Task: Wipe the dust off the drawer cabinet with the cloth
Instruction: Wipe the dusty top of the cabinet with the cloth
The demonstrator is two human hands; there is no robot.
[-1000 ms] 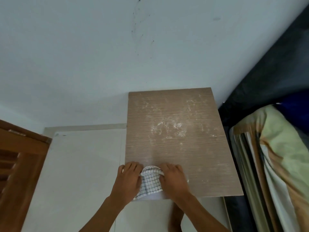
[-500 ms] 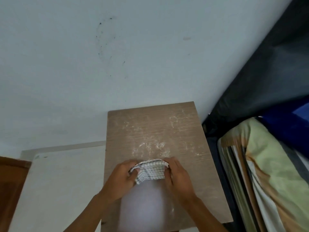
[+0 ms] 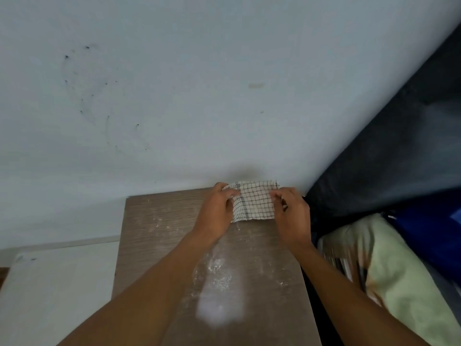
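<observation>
Both hands, left hand [image 3: 216, 214] and right hand [image 3: 292, 216], pinched the checked cloth [image 3: 254, 202] in their fingers at the dusty drawer cabinet's [image 3: 154, 236] far edge.

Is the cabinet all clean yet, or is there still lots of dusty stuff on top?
Not yet. Both hands, left hand and right hand, hold the checked cloth at the far edge of the cabinet top, by the wall. No patch looks properly clean. White dust lies down the middle and toward the left, so most wiping is left.

Bare forearms [image 3: 154, 290], no sleeves
</observation>
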